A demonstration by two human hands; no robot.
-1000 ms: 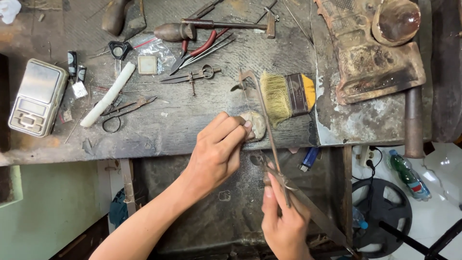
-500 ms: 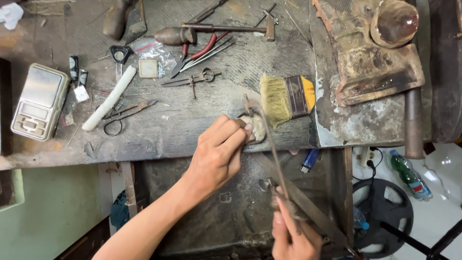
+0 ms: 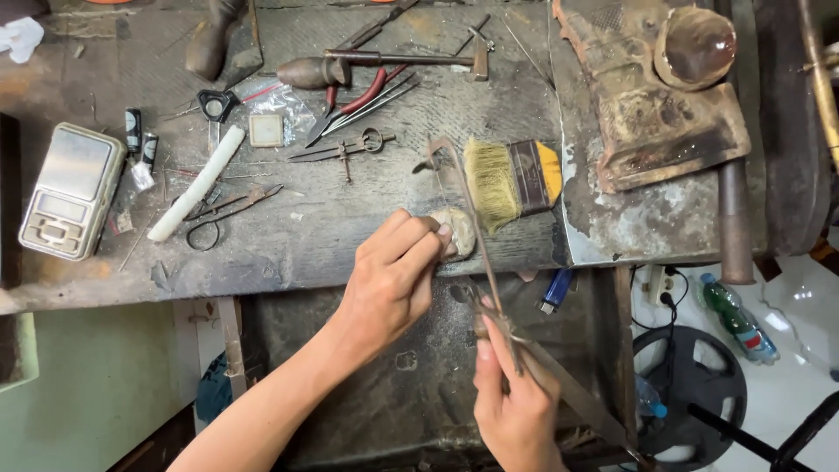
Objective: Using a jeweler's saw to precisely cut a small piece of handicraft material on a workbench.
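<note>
Currently, you are pressing a small pale workpiece [image 3: 456,231] against the bench [image 3: 350,236] edge, left hand [image 3: 389,284] fingers closed on it to steady it. Your right hand [image 3: 516,406] is gripping the jeweller's saw [image 3: 476,253], blade crossing the piece. 1 brush [image 3: 511,179] is lying just beside.

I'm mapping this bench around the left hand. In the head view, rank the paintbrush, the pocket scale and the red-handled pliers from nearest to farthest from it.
From the left hand:
1. Paintbrush, just up and right of the fingertips.
2. Red-handled pliers, farther back on the bench.
3. Pocket scale, far left edge.
</note>
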